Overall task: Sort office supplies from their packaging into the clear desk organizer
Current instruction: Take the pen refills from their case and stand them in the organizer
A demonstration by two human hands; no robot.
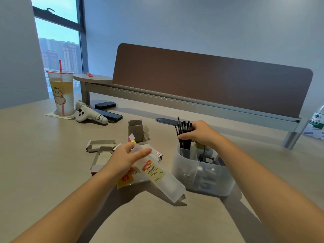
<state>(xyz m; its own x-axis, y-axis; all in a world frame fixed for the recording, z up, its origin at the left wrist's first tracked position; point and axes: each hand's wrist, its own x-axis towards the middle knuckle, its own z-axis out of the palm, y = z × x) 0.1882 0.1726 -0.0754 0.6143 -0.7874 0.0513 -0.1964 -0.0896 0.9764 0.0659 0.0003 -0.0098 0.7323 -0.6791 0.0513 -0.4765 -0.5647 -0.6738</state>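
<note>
Right hand: the right hand (201, 133) is closed around a bundle of black pen refills (184, 134), gripping them near their upper half, tips pointing up.
Refills: their lower ends stand inside the far-left compartment of the clear desk organizer (215, 186); the tops rise above its rim.
Left hand: the left hand (122, 158) holds a frosted plastic refill case (157, 174) at its upper end, thumb on top and the fingers underneath; the hand is partly closed on it.
Refill case: tilted, its lower end resting on the bench (52, 163) just left of the organizer; a cream label with red trim faces up. It looks empty, though the frosting makes that hard to confirm.
Organizer: sits on the bench at right-centre; other compartments hold small metal items, too blurred to name.
Packaging: opened grey cardboard boxes (101, 145) lie beside and behind the left hand, one standing upright (137, 131); a yellow packet (125, 179) lies under the left wrist.
Far left: a drink cup with a red straw (61, 92), a white plush toy (91, 116) and a dark phone (110, 115).
Far right: a water bottle (317, 120) at the edge.
</note>
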